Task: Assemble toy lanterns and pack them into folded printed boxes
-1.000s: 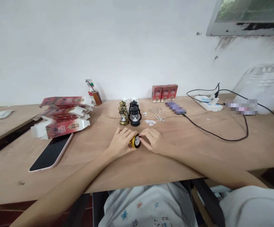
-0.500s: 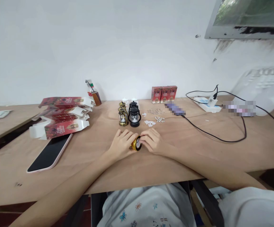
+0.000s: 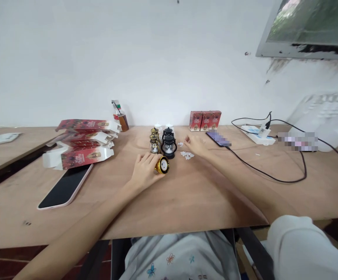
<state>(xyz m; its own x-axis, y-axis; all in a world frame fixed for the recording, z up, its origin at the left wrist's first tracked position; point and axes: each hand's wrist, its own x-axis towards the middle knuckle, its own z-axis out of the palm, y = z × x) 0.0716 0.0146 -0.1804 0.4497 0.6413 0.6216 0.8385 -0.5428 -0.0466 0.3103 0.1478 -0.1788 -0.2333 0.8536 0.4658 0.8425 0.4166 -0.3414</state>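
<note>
My left hand (image 3: 146, 168) is closed around a small gold lantern (image 3: 159, 166), which lies tilted on its side. Its round base, with a pale centre and dark rim, faces me. My right hand (image 3: 197, 146) reaches over the small loose parts beside the standing lanterns, fingers bent down and slightly apart; nothing shows in them. White small pieces (image 3: 187, 155) lie just in front of that hand. The round discs and thin parts near it are mostly covered by the hand and forearm. Bronze lanterns (image 3: 154, 144) and black lanterns (image 3: 169, 147) stand upright behind my left hand, with white ones behind.
Flattened red cartons (image 3: 84, 155) are piled at left, partly over a phone (image 3: 65, 187). Small red boxes (image 3: 205, 121) stand near the wall. A charging phone (image 3: 217, 138), black cable (image 3: 262, 177) and power strip (image 3: 258, 134) lie at right. A bottle (image 3: 122, 120) stands at the back.
My right hand has left the lantern's base and moved forward and right to the small parts. My left hand still holds the gold lantern, its base now turned more toward me.
</note>
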